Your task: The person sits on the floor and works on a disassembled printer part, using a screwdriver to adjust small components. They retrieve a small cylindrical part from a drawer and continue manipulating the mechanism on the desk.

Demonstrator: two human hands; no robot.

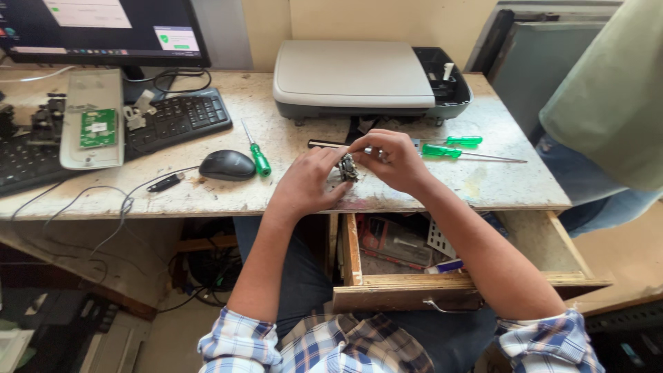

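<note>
**Dark metal part pinched between two hands at the desk edge**

Dark metal and plastic make up the small mechanical assembly (347,168) that both hands hold just above the front edge of the scuffed, pale wooden worktop (207,197). The left hand (307,183) cups it from below and from the side, its grip closed around the part to keep it from turning. The right hand (390,159) comes over the top with fingers pinched together on the upper end of the same part, apparently on a small silvery piece there, though it is too small to tell exactly. Holding it low, close to the body, steadies the forearms.

Tools lie within easy reach: a green-handled screwdriver (257,153) beside the black computer mouse (227,165) on the left, two more green-handled screwdrivers (452,146) just right of the hands, and a dark slim rod (328,144) behind them. A grey flat projector-like device with its dark end opened (366,79) sits at the back of the worktop, directly behind the hands. Farther left, a black keyboard (176,119) carries a grey cover with a green circuit board (95,126). The wooden drawer (414,287) under the worktop stands pulled out, holding loose odds and ends. Another person in a green top (608,90) stands at the right.
</note>
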